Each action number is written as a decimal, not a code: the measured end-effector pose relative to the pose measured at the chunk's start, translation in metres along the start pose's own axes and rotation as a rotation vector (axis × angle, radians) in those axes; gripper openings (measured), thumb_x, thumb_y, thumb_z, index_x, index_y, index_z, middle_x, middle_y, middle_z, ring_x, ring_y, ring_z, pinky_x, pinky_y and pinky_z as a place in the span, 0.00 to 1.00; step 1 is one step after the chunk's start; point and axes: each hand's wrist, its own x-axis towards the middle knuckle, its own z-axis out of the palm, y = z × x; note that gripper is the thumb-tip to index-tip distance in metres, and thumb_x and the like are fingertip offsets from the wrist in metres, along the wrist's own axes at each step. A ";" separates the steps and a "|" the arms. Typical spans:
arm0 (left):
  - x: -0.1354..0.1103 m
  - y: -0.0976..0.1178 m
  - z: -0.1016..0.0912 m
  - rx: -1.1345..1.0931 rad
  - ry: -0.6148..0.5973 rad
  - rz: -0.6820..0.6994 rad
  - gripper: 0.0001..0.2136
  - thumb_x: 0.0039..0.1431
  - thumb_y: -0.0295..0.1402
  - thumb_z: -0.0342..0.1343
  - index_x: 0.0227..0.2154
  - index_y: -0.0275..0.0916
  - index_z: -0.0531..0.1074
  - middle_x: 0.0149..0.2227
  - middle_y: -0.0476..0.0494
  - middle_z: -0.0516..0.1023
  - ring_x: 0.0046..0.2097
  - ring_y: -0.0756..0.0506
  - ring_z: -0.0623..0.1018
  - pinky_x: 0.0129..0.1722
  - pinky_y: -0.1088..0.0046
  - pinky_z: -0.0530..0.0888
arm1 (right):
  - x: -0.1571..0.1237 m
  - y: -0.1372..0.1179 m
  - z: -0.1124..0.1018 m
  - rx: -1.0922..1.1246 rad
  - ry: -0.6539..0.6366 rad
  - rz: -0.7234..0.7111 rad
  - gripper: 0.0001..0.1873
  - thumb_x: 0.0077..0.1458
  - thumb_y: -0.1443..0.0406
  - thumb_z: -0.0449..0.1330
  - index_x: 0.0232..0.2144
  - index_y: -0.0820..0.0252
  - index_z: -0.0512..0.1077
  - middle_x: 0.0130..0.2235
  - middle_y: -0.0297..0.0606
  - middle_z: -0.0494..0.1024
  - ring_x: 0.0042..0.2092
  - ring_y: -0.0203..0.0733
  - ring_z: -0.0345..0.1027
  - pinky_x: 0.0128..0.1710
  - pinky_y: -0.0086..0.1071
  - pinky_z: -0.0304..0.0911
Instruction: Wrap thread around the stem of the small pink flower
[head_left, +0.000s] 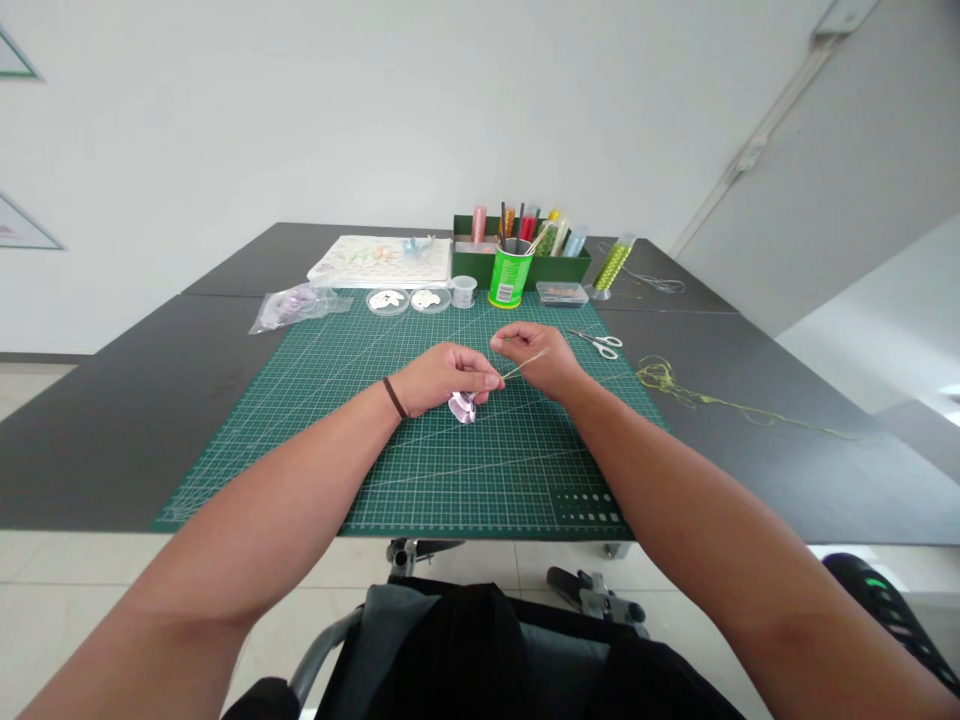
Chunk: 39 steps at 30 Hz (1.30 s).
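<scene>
left hand (446,378): closed, holding lilac petal (463,407) just beneath | right hand (538,360): pinching thin wire (525,366)

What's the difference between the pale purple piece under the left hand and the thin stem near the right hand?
The pale purple piece is broad and curled, while the thin stem is narrow and straight. The piece is lilac; the stem is a pale cream. The piece sits below the left hand, while the stem slants up from those fingertips toward the right hand. Both are small and lie over the green cutting mat.
</scene>
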 end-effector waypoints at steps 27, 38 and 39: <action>0.004 0.001 -0.002 0.113 0.081 -0.266 0.02 0.46 0.27 0.60 0.22 0.35 0.73 0.18 0.49 0.73 0.21 0.53 0.70 0.22 0.78 0.65 | -0.017 -0.030 -0.020 -0.500 0.138 -0.761 0.14 0.60 0.57 0.58 0.29 0.53 0.80 0.21 0.32 0.70 0.27 0.36 0.60 0.31 0.33 0.56; 0.017 -0.005 -0.013 -0.106 0.545 0.080 0.03 0.50 0.28 0.59 0.25 0.35 0.72 0.20 0.50 0.72 0.22 0.55 0.68 0.22 0.80 0.64 | -0.015 -0.028 -0.027 -0.619 0.173 -0.626 0.18 0.61 0.53 0.54 0.31 0.50 0.81 0.23 0.36 0.71 0.30 0.40 0.62 0.35 0.36 0.57; 0.017 -0.005 -0.013 -0.116 0.564 0.110 0.03 0.51 0.28 0.59 0.25 0.35 0.72 0.20 0.50 0.72 0.22 0.55 0.69 0.23 0.80 0.65 | -0.014 -0.027 -0.028 -0.608 0.186 -0.612 0.18 0.61 0.53 0.54 0.31 0.51 0.81 0.24 0.36 0.72 0.30 0.40 0.63 0.36 0.37 0.57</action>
